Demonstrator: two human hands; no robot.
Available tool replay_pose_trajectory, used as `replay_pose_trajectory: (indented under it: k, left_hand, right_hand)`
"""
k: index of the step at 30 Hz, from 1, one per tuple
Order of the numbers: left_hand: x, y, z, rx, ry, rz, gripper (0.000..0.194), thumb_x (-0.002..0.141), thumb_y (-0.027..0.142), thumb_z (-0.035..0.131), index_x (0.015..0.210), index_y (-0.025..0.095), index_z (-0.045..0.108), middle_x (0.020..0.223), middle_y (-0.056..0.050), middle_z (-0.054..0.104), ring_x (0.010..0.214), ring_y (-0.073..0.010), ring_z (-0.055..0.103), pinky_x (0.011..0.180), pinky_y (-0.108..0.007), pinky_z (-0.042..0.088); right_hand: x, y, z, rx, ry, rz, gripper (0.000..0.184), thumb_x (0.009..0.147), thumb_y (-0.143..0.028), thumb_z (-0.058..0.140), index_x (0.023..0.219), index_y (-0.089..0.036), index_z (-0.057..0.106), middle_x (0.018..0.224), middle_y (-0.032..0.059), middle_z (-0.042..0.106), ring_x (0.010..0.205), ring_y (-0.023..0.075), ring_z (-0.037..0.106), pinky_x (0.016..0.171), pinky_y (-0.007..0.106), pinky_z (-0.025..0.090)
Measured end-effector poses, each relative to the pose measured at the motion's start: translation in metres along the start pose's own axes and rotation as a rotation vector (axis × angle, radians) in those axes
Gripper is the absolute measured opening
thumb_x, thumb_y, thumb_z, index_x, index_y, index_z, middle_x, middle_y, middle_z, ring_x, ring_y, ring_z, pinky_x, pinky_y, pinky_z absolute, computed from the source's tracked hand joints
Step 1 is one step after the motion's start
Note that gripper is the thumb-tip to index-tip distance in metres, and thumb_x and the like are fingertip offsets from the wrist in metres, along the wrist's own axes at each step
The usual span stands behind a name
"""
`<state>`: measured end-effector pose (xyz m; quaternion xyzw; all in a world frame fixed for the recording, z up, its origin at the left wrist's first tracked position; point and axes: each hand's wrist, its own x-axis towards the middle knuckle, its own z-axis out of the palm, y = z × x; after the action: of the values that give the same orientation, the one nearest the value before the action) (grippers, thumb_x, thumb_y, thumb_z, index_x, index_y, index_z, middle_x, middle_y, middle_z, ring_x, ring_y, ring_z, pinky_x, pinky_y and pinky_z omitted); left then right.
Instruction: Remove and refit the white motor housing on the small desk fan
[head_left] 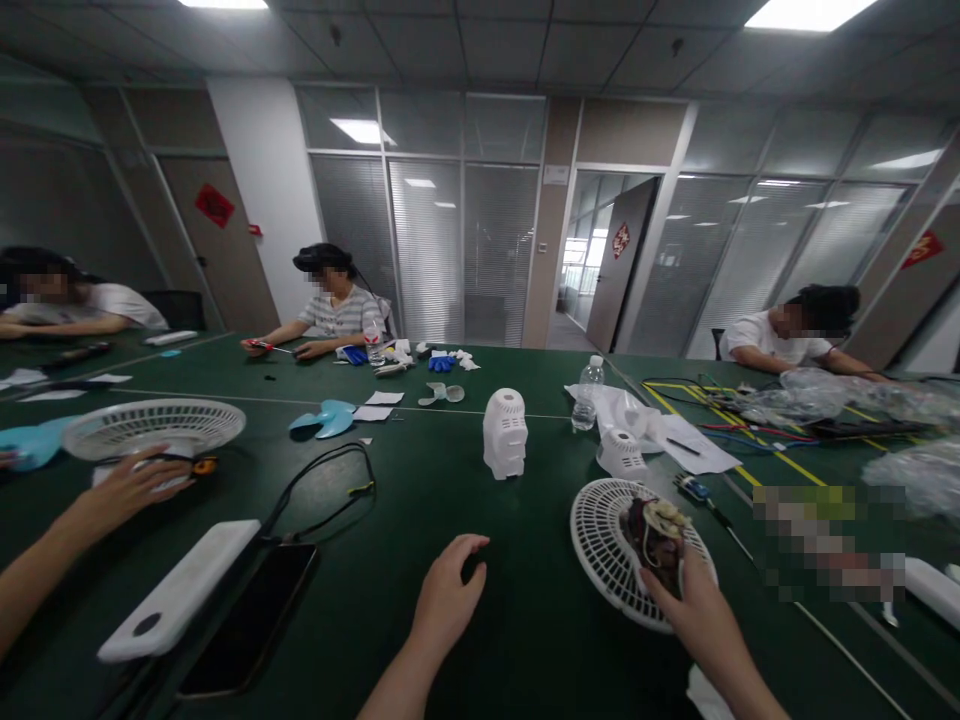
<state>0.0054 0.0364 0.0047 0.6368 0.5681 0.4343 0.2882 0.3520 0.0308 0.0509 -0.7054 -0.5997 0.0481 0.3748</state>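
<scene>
My left hand (448,592) hovers over the table with thumb and fingers apart, holding nothing. My right hand (694,600) has its fingers around a small fan motor (660,535) with loose wires. That motor rests on a round white fan grille (600,530), which lies on the table, partly covered by my hand. Ahead, between my hands, stands a white plastic fan motor housing (505,435) with slots in its top. A second white slotted plastic piece (622,455) sits just behind the grille.
At left, another person's hand (154,475) holds a white fan grille (154,425). Nearby lie a power bank (184,590), a phone (255,625) and blue fan blades (326,420). A water bottle (589,395), a screwdriver (701,495) and plastic bags (817,395) are right. People sit opposite.
</scene>
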Motion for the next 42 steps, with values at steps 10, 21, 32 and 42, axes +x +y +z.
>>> replay_pose_trajectory:
  k: [10, 21, 32, 42]
  left_hand:
    - [0.005, -0.001, 0.005, 0.094, 0.068, 0.041, 0.056, 0.079, 0.034, 0.061, 0.134, 0.03, 0.051, 0.149, -0.005, 0.039, 0.135, -0.0279, 0.038, 0.113, -0.048, 0.029]
    - [0.003, 0.005, 0.003, 0.215, 0.01, 0.131, 0.072, 0.073, 0.037, 0.067, 0.14, 0.027, 0.044, 0.158, -0.005, 0.018, 0.145, -0.0326, 0.016, 0.115, -0.052, 0.021]
    - [0.002, 0.011, 0.002, 0.179, -0.052, 0.146, 0.083, 0.066, 0.037, 0.071, 0.142, 0.027, 0.041, 0.157, -0.005, 0.022, 0.145, -0.0307, 0.017, 0.115, -0.05, 0.025]
    - [0.003, 0.009, 0.003, 0.124, 0.025, 0.162, 0.073, 0.069, 0.034, 0.071, 0.138, 0.027, 0.046, 0.154, -0.006, 0.028, 0.143, -0.0301, 0.022, 0.116, -0.05, 0.025]
  right_hand:
    - [-0.013, -0.109, 0.056, 0.556, -0.465, -0.088, 0.059, 0.072, -0.025, 0.042, 0.13, -0.022, 0.051, 0.124, 0.006, 0.064, 0.116, 0.0229, 0.059, 0.096, 0.041, 0.047]
    - [0.123, -0.191, 0.124, 0.28, -0.162, -0.134, 0.08, 0.071, -0.049, 0.064, 0.138, -0.015, 0.036, 0.133, 0.0178, 0.049, 0.117, 0.0301, 0.053, 0.096, 0.041, 0.041]
    - [0.128, -0.2, 0.133, 0.328, -0.052, -0.198, 0.072, 0.074, -0.038, 0.061, 0.138, -0.018, 0.034, 0.135, 0.0145, 0.046, 0.115, 0.028, 0.054, 0.095, 0.04, 0.043]
    - [0.024, -0.164, 0.038, 0.506, 0.042, -0.281, 0.075, 0.083, -0.042, 0.057, 0.145, -0.023, 0.019, 0.123, 0.0116, 0.053, 0.097, 0.0219, 0.062, 0.084, 0.038, 0.051]
